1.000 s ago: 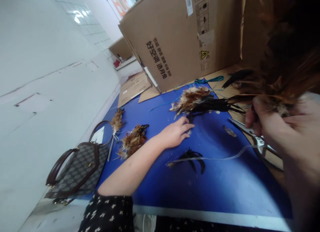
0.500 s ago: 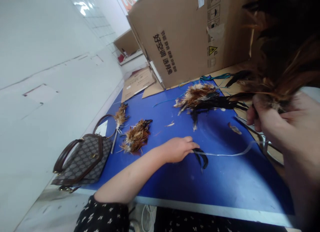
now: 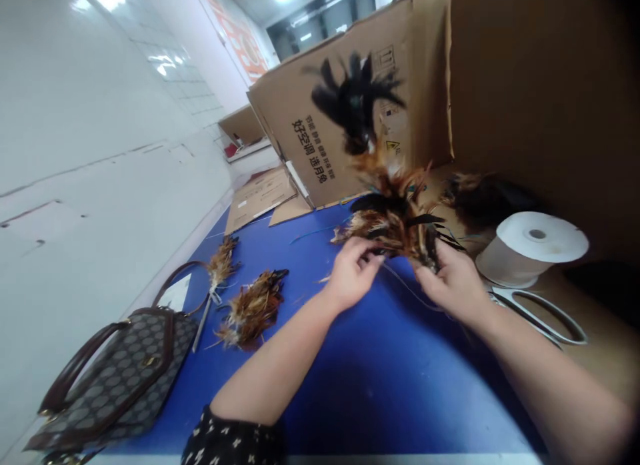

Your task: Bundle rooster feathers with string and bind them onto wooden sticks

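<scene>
My right hand [image 3: 453,278] is closed around the base of a bundle of brown and black feathers [image 3: 393,178], which stands up with its black tips highest. Just left of it, my left hand [image 3: 354,273] pinches a dark feather, mostly hidden by the fingers. A thin clear strip [image 3: 410,290] droops between both hands. Behind them lies a loose heap of brown and pale feathers [image 3: 363,226], partly covered by the held bundle. Motion smears the feather tips.
A white spool [image 3: 535,241] and scissors [image 3: 555,318] lie at the right. A brown feather clump [image 3: 255,308], a smaller tied bunch [image 3: 221,261] and a patterned handbag [image 3: 127,371] are on the left. Cardboard boxes [image 3: 280,118] stand behind the blue tabletop [image 3: 380,385].
My right hand has brought the feather bundle left and away from the camera, beside my left hand. My left hand has risen from the tabletop with its feather. Spool and scissors now show fully.
</scene>
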The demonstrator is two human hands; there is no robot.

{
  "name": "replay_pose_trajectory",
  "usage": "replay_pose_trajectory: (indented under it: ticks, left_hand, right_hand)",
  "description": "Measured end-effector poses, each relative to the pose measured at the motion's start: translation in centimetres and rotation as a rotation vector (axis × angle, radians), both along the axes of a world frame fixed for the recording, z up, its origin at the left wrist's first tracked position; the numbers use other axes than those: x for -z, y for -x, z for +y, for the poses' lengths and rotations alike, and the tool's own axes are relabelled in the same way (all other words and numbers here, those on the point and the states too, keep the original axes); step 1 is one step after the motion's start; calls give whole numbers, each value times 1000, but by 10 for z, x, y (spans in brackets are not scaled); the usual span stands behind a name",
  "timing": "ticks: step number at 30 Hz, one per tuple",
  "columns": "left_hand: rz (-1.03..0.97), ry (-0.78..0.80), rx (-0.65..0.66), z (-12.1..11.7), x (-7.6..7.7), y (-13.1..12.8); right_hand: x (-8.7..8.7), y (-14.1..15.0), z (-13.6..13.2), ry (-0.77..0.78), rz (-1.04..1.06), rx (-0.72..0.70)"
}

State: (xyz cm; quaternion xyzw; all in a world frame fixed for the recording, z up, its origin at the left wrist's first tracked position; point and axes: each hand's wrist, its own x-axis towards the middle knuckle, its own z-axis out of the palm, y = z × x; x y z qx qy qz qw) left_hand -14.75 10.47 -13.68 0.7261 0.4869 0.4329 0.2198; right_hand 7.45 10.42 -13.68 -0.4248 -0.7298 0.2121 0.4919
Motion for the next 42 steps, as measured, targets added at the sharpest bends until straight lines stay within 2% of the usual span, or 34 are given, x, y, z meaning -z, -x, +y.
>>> replay_pose_trajectory:
  ticks: [3,5,7,11,15,18,21,23,25,27,29,30,33,36,40,42]
  left_hand:
    - [-395,294,114,-38,3,-25]
    - [-602,401,100,-57,7,-37]
    - [-739,443,65,-67,10,-42]
    - [-839,353,-100,-71,10,-31]
    - [-848,195,-223,-70,2,-4]
    - [-928,125,-355,-68,-2,17]
    - [-1033,146,-373,-65,0,28]
    - [-1079,157,-335,-65,7,26]
    - [-1097,151,-365,-65,18,20]
    - [-1067,135,-500,-67,30,14]
    - [-972,103,-609,-69,41,10]
    - [-912,83,-614,-71,45,8]
    - [-727,23,-497,-76,47,7]
    - [-637,24,-393,-80,44,5]
    - [-726,164,-311,-82,42,0]
    - [-791,201,-310,-81,41,0]
  right_hand:
    - [14,14,-4,19,-46,-22]
    - [22,22,-10,45,-59,-80]
    - [30,30,-16,57,-51,-150]
    - [42,47,-27,81,1,-274]
    - [49,54,-32,53,-12,-359]
    - [50,55,-32,137,-31,-401]
    - [47,56,-33,249,-88,-515]
    - [45,59,-36,234,-116,-527]
    - [43,62,-39,191,-108,-461]
    - [44,63,-39,172,-84,-359]
    - [46,62,-38,175,-71,-262]
    - [47,61,-36,174,-70,-221]
    - [52,58,-32,156,-81,-166]
    - [56,60,-35,155,-96,-212]
    - [57,65,-44,138,-154,-348]
    - [57,66,-47,126,-181,-390]
